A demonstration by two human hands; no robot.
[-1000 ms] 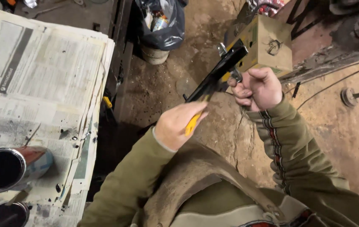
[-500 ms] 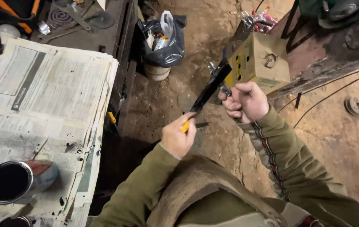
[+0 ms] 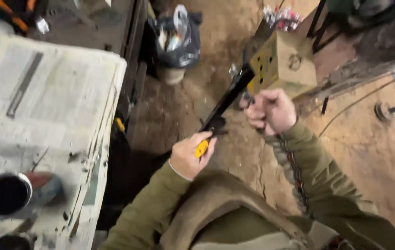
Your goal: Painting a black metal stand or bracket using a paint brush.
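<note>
A yellow-handled brush (image 3: 201,148) is gripped in my left hand (image 3: 189,155), its dark head against the lower end of a long black metal piece (image 3: 227,99). My right hand (image 3: 271,111) is closed around the upper part of that piece, next to a small metal fitting. The black piece slants from lower left to upper right above the dirt floor. Both arms wear olive sleeves.
A bench covered in newspaper (image 3: 45,115) fills the left side, with an open tin of dark paint (image 3: 5,196) on it. A black bag in a bucket (image 3: 174,41) stands on the dirt floor, a yellowish box (image 3: 283,62) beside it. Metal frames and a cable lie at right.
The view has shifted slightly. My left hand with the brush has slid a little along the black piece; my right hand keeps its grip.
</note>
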